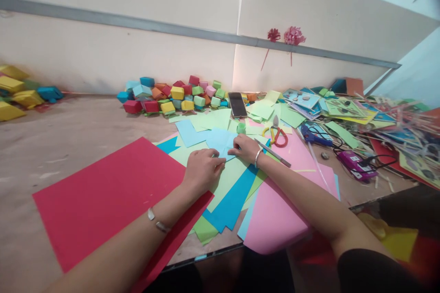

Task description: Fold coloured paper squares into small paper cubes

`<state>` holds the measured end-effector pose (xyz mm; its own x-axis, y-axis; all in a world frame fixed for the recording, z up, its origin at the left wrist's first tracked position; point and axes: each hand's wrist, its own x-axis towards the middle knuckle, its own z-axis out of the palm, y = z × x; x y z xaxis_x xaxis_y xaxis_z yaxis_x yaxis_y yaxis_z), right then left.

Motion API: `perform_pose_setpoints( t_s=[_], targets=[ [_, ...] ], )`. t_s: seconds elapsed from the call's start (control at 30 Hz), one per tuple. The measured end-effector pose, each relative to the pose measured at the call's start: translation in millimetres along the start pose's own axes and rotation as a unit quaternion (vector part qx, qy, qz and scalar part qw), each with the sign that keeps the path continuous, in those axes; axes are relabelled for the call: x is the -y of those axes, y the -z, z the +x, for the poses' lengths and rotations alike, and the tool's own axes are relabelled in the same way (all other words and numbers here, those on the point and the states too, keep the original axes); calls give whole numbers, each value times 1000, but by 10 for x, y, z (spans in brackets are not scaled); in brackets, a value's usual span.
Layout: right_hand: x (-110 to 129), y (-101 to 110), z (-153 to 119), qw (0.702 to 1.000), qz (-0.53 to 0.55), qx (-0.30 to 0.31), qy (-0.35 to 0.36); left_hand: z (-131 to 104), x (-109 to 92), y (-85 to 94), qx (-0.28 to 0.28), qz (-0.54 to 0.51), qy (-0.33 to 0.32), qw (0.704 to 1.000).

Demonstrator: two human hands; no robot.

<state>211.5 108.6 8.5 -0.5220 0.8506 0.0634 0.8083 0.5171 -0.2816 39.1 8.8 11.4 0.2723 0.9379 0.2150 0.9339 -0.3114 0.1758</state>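
Observation:
A small piece of light blue paper (219, 139) with crease lines lies under my fingers, over a spread of other coloured sheets. My left hand (203, 169) is closed, its thumb and fingertips pinching the paper's near edge. On the paper's right side, my right hand (245, 148) presses with curled fingers and thumb. Just right of it rests a slim grey pen-like tool (277, 155). Scissors (275, 135) with red and yellow handles lie beyond. A small green paper box (241, 127) sits behind my right hand.
A large red sheet (117, 192) lies left, pink paper (278, 215) right. Folded paper boxes (177, 94) are heaped by the wall, near a phone (237, 104). A blue glue gun (314, 135), purple device (355, 165) and piled cards (343, 107) occupy the right.

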Motion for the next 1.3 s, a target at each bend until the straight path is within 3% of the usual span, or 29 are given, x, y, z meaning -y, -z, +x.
perform_pose_setpoints(
  t_s=[0.57,0.9,1.07,1.3],
  targets=[
    [-5,5,36,1000,23,-3,-5,-26,-66,35,1,31,-31,999],
    [-42,15,35,999,33,-10,11,-3,-109,96,46,106,-40,992],
    [-62,70,13,997,54,10,62,3,-112,93,47,107,-44,992],
    [-254,268,20,999,-17,45,8,-1,-100,108,59,104,-45,992]
  ],
)
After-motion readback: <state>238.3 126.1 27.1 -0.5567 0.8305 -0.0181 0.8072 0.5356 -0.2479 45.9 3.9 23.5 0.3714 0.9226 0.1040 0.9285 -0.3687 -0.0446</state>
